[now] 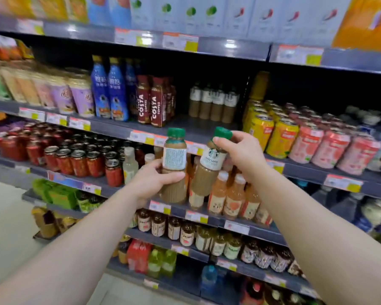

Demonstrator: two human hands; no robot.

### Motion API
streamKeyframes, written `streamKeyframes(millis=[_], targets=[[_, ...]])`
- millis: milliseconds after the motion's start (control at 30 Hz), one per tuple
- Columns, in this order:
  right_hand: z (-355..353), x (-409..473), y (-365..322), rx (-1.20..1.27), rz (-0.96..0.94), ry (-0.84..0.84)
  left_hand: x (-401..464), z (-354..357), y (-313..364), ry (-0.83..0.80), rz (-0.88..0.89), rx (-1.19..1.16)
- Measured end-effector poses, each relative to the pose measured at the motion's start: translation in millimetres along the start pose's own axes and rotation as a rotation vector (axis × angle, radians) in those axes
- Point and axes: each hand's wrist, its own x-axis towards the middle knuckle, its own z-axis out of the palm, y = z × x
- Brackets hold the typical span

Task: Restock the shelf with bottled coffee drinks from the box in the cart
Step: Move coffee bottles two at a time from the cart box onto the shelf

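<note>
**Two bottles in the air, one narrow gap to fill**

While both hands carry a bottle, the weaker grip is on the right. The right hand (240,150) holds its coffee bottle (209,164) only at the green cap, with fingertips, and the bottle hangs tilted; if the cap turns or the fingers slip, I think it can fall onto the orange-pink juice bottles (229,194) on the lower shelf and knock them over. The left hand (154,181) is wrapped around the body of the other coffee bottle (174,166), upright, so this one seems safe.

Both bottles are in front of the shelf edge (119,128), not yet on it. The free place is between the Costa bottles (150,102) and the yellow cans (271,133), with a row of similar coffee bottles (213,104) standing at the back. Pushing in too fast could topple that row.

Each held bottle is closed and full of light brown coffee. Box and cart are not visible.
</note>
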Motion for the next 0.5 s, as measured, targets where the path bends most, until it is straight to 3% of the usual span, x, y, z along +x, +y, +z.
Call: streamKeyframes(millis=[300, 500], targets=[[-13, 116, -2, -0.038, -0.21, 0.234, 126, 21, 70, 0.176, 0.268, 0.076], [0, 192, 11, -0.139, -0.194, 0.25, 207, 33, 77, 0.235, 0.244, 0.115]])
